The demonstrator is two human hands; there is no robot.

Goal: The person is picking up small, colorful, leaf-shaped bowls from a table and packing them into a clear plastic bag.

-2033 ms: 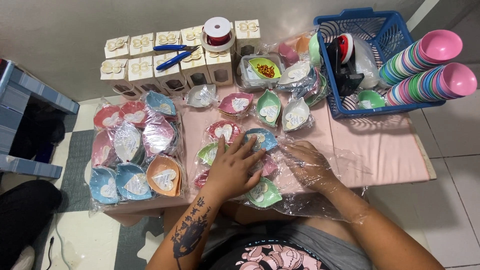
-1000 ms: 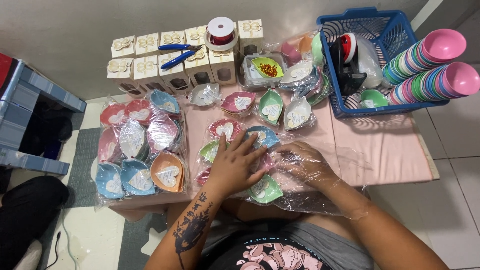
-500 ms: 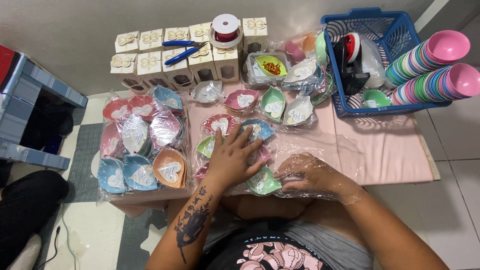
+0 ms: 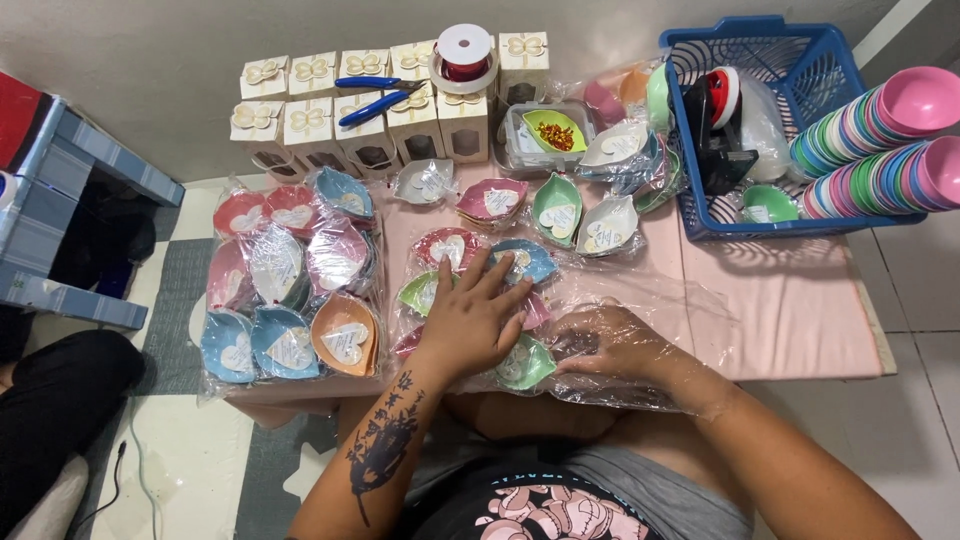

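Note:
My left hand (image 4: 472, 318) lies flat, fingers spread, on a cluster of wrapped leaf-shaped dishes (image 4: 455, 250) on the pink table (image 4: 780, 300). My right hand (image 4: 612, 345) is inside a clear plastic bag (image 4: 650, 300) near the table's front edge, next to a green dish (image 4: 527, 364). The bag covers the hand and wrist, and its fingers look loosely curled; what they hold is hidden.
A bag packed with coloured dishes (image 4: 290, 285) sits at the left. Small gift boxes (image 4: 340, 110), blue pliers (image 4: 372, 105) and a ribbon spool (image 4: 464, 50) stand at the back. A blue basket (image 4: 760, 50) and stacked bowls (image 4: 880, 140) are at the right.
My right hand has drawn back toward the table's front edge inside the plastic bag. My left hand has stayed pressed on the dishes.

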